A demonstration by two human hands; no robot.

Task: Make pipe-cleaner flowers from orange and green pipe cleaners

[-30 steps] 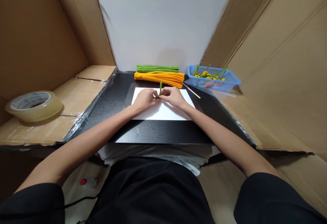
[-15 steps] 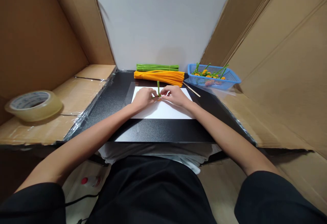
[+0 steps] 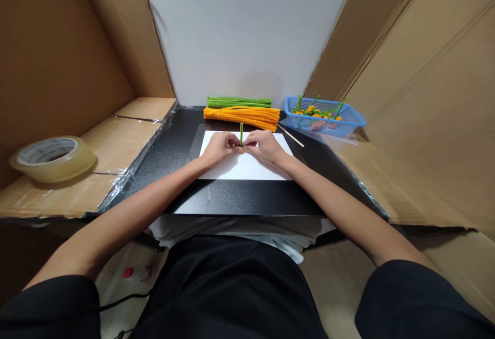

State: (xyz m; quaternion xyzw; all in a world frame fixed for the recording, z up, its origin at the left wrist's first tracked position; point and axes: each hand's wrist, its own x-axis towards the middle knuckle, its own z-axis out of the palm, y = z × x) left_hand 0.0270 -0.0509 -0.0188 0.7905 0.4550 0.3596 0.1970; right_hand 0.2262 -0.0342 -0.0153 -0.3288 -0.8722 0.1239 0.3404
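Over the white sheet (image 3: pixel 247 171) my left hand (image 3: pixel 222 147) and my right hand (image 3: pixel 265 145) meet, fingertips pinched close together. Between them a green pipe cleaner (image 3: pixel 242 131) stands upright, its lower end among the fingers of both hands. A small orange bit (image 3: pixel 243 149) shows just under the fingertips; most of it is hidden. Behind the hands lie a bundle of orange pipe cleaners (image 3: pixel 243 116) and a bundle of green pipe cleaners (image 3: pixel 238 102).
A blue plastic basket (image 3: pixel 350 122) at the back right holds several orange pieces with green stems. A thin stick (image 3: pixel 292 136) lies beside the orange bundle. On the left cardboard ledge sits a roll of clear tape (image 3: pixel 77 161). Cardboard walls flank the black table (image 3: pixel 216 199).
The fingers of both hands have drawn closer together around the base of the green stem. A green piece that stuck out sideways near the left fingertips no longer shows.
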